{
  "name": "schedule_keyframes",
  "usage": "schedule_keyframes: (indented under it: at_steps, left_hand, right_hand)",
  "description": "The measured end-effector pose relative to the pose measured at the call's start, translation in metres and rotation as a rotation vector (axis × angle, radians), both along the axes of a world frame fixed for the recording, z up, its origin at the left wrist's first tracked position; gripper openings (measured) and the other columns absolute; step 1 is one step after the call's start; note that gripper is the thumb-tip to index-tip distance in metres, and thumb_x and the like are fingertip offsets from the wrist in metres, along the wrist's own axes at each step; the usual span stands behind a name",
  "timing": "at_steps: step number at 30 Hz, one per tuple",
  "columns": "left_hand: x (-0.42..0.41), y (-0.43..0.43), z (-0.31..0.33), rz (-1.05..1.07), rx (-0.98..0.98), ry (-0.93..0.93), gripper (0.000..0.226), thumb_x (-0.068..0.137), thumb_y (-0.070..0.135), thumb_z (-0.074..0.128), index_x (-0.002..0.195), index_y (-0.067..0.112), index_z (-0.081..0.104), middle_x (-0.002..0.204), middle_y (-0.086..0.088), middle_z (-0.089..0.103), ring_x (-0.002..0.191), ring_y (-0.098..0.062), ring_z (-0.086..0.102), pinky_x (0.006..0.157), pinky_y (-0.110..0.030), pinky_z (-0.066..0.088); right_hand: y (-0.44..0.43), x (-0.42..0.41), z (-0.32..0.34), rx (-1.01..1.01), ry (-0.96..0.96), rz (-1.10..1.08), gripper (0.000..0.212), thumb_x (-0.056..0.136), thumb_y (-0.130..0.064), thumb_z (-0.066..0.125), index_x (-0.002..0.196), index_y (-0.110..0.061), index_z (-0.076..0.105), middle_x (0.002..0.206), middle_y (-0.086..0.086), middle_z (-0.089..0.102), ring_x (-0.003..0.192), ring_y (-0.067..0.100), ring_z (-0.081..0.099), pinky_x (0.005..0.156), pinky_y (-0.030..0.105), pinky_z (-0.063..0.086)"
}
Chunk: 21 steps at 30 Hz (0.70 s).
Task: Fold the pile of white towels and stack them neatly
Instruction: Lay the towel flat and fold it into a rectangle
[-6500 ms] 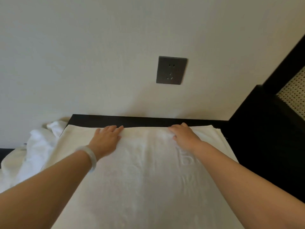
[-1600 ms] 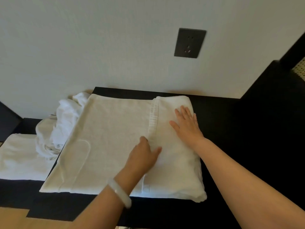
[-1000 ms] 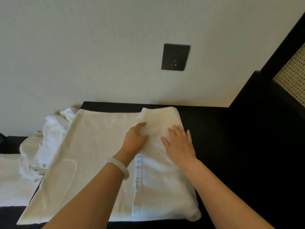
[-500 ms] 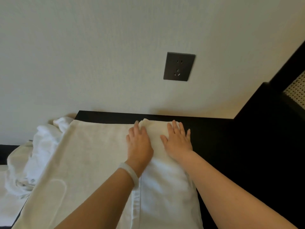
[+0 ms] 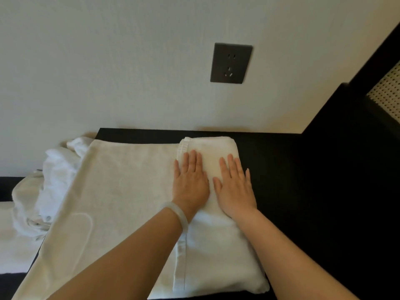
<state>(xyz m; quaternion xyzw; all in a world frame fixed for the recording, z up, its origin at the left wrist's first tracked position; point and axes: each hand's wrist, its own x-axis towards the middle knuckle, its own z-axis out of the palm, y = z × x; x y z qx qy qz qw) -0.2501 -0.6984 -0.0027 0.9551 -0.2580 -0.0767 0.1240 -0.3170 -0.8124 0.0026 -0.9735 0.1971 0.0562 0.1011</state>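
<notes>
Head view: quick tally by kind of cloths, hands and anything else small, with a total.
Half-folded towel: 1
Crumpled towel heap: 1
Flat white cloth, far left: 1
Left hand, right hand: 2
Bracelet: 1
Wall socket: 1
Total: 7

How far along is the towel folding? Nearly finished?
Not nearly. Done: the towel has its right side folded over as a flap. In hand: left hand and right hand press flat on that flap. Left: its remaining folds, then the crumpled pile beside it, then stacking.
</notes>
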Motion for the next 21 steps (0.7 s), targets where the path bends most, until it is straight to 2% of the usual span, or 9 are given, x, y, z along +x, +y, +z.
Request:
schedule_keyframes:
  at_steps: [2,5,8,12,16,18,21]
  left_hand:
    - [-0.027,-0.003,0.009,-0.033,-0.019,0.019,0.060,0.104,0.039,0.004,0.156,0.010,-0.007,0.164,-0.008,-0.015,0.150,-0.022,-0.018,0.121,-0.041,-0.015]
    - [-0.069,0.009,0.005,-0.135,-0.083,0.019,0.075,0.087,0.043,-0.016,0.156,0.014,-0.009,0.163,-0.005,-0.018,0.148,-0.018,-0.023,0.119,-0.038,-0.020]
    - [-0.078,0.024,-0.013,-0.171,-0.041,-0.066,0.071,0.091,0.041,-0.016,0.156,0.013,-0.010,0.163,-0.005,-0.020,0.147,-0.019,-0.026,0.121,-0.042,-0.013]
    - [-0.075,0.017,-0.011,-0.143,-0.041,-0.043,0.074,0.088,0.045,-0.020,0.155,0.013,-0.012,0.162,-0.005,-0.022,0.147,-0.019,-0.026,0.122,-0.042,-0.013]
    - [-0.096,0.022,-0.002,-0.169,-0.053,0.044,0.081,0.083,0.046,-0.022,0.155,0.011,-0.011,0.163,-0.006,-0.020,0.147,-0.018,-0.025,0.119,-0.038,-0.018]
    - [-0.111,0.030,-0.002,-0.234,-0.056,0.004,0.078,0.085,0.046,-0.019,0.155,0.011,-0.011,0.162,-0.006,-0.021,0.146,-0.020,-0.027,0.120,-0.040,-0.018]
    - [-0.116,0.037,-0.008,-0.246,-0.023,-0.040,0.075,0.087,0.045,-0.021,0.154,0.013,-0.014,0.161,-0.004,-0.025,0.146,-0.019,-0.030,0.121,-0.042,-0.015]
  right_hand:
    - [0.002,0.004,-0.004,-0.037,0.026,-0.009,0.063,0.106,-0.044,0.016,0.157,-0.019,-0.013,0.164,0.005,-0.020,0.151,0.022,-0.019,0.124,0.049,-0.003]
    - [-0.004,0.009,-0.001,0.010,0.020,0.008,0.063,0.107,-0.039,0.019,0.157,-0.018,-0.013,0.164,0.005,-0.022,0.151,0.021,-0.021,0.124,0.046,-0.005]
    - [0.002,-0.019,0.001,0.112,0.026,0.040,0.061,0.108,-0.038,0.020,0.157,-0.018,-0.011,0.165,0.002,-0.020,0.150,0.016,-0.021,0.123,0.041,-0.011]
    - [0.026,-0.057,-0.009,-0.060,-0.030,0.014,0.059,0.103,-0.035,0.002,0.157,-0.016,-0.011,0.164,0.003,-0.018,0.151,0.016,-0.019,0.125,0.042,-0.006]
    - [0.023,-0.056,-0.007,0.014,-0.060,0.016,0.057,0.106,-0.032,0.013,0.157,-0.016,-0.007,0.166,0.002,-0.015,0.151,0.014,-0.019,0.125,0.042,-0.003]
    - [0.019,-0.066,-0.005,0.107,-0.066,0.045,0.055,0.108,-0.032,0.015,0.158,-0.019,-0.005,0.165,-0.003,-0.016,0.149,0.008,-0.020,0.125,0.038,-0.005]
    - [0.021,-0.094,-0.010,0.103,-0.045,0.113,0.055,0.108,-0.031,0.017,0.157,-0.023,-0.008,0.163,-0.008,-0.022,0.146,0.003,-0.026,0.125,0.036,-0.006]
